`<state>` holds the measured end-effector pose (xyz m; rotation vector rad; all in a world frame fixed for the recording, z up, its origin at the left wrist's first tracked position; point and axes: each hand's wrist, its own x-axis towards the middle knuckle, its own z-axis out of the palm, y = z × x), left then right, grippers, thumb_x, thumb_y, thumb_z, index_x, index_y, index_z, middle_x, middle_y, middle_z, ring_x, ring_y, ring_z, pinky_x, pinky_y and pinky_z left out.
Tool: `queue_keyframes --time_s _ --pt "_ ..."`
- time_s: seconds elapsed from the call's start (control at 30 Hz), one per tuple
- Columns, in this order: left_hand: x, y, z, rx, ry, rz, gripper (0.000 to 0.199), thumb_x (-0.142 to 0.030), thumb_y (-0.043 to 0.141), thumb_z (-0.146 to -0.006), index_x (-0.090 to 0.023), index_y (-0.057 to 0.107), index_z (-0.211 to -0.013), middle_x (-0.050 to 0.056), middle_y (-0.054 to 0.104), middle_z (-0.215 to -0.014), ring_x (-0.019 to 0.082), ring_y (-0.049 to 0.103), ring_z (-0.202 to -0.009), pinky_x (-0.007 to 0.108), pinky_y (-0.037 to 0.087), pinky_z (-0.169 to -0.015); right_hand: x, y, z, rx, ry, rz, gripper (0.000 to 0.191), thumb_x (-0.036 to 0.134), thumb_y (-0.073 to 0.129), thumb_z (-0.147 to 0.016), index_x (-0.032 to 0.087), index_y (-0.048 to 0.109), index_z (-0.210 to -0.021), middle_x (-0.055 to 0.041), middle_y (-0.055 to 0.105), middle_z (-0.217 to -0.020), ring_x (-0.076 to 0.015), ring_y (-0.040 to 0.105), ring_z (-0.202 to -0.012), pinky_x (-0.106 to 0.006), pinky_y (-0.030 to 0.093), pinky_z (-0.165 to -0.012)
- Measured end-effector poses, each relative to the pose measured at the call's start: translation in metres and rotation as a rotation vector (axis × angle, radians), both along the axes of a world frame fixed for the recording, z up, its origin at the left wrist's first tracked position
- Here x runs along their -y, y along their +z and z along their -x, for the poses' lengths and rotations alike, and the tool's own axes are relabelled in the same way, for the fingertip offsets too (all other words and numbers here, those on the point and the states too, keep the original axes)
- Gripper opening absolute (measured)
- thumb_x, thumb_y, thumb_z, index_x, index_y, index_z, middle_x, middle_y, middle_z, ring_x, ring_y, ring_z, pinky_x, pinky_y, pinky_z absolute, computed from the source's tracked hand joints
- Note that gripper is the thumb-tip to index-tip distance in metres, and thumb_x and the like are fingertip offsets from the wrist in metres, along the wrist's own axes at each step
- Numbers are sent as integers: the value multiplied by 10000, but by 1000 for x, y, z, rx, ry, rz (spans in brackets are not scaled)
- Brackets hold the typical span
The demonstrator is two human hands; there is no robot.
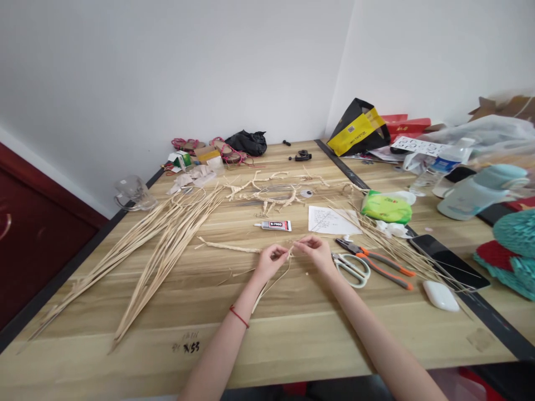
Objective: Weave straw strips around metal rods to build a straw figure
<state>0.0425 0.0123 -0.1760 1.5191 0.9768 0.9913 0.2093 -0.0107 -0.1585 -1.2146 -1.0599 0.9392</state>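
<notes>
Forearms (370, 328): both reach over the table (326, 362) from its near edge, a red cord (239, 316) round the left wrist.
Left hand (271, 263): fingers curled, thumb and fingertip closed in a pinch at the right-hand end of a straw braid (229, 247).
Right hand (313, 253): thumb and forefinger pinched together on the straw just beside the left fingertips; which strand it has is too fine to tell.
Braid: runs leftward from the left hand, low along the table, short of the straw bundles (171, 262).
Loose strands (259, 299): trail from under the hands toward the near edge — best kept apart so they don't tangle.
Good grip: left pinch tight against the last crossing, right hand laying each strand over flat.
Good pull: even and gentle — dry straw will likely split if yanked or bent sharply.
Within reach: scissors (353, 271) and pliers (378, 263) right of the hands, a glue tube (275, 225) beyond them.
</notes>
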Motion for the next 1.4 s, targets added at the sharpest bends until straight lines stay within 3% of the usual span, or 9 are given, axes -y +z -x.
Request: queue_keyframes --time_s 0.17,0.37,0.67,0.9,1.07,1.23,1.4 --pt "0 2 0 -40 -49 -49 166 -307 717 -722 -155 713 -787 47 702 -767 136 580 -670 251 445 -660 -8 -16 -10 1 -111 4 353 504 789 -600 197 645 -694 -45 675 -699 -184 604 -627 -328 490 -619" --pt "0 2 2 -94 -79 -93 256 -319 726 -723 -167 741 -928 39 699 -758 118 507 -593 242 419 -595 -8 -21 -11 -11 -169 -28 347 496 808 -572 208 631 -652 -48 658 -803 -216 618 -824 -359 505 -765" --pt "-1 -10 -1 -163 30 -134 214 -368 692 -753 -159 739 -755 26 653 -616 122 501 -545 247 415 -577 -2 -14 0 -107 -102 -14 348 434 843 -557 186 630 -678 -32 672 -709 -183 630 -650 -340 510 -672" --pt "0 -12 -2 -165 77 -139 255 -394 659 -776 -151 693 -707 28 662 -632 124 555 -561 228 431 -573 -2 -12 7 -231 -70 -58 480 400 840 -561 244 418 -727 41 637 -690 -151 623 -616 -287 503 -594" --pt "2 -10 -3 -196 86 -159 226 -359 631 -801 -158 681 -710 27 667 -653 131 568 -588 236 440 -611 -2 -7 3 -222 35 -58 379 331 805 -620 260 543 -884 6 678 -824 -157 621 -693 -286 486 -643" --pt "2 -10 -3 -229 71 -167 190 -325 637 -799 -162 692 -719 30 671 -658 138 575 -602 246 445 -633 -1 -5 -6 -207 172 -18 183 319 754 -659 213 605 -670 -48 694 -872 -223 626 -862 -336 472 -766" --pt "-1 -10 -2 -228 47 -161 176 -315 643 -792 -165 698 -718 26 675 -657 138 583 -607 242 452 -635 -4 -8 -13 -247 217 43 206 277 753 -608 218 569 -680 -18 647 -794 -193 602 -787 -309 464 -724"
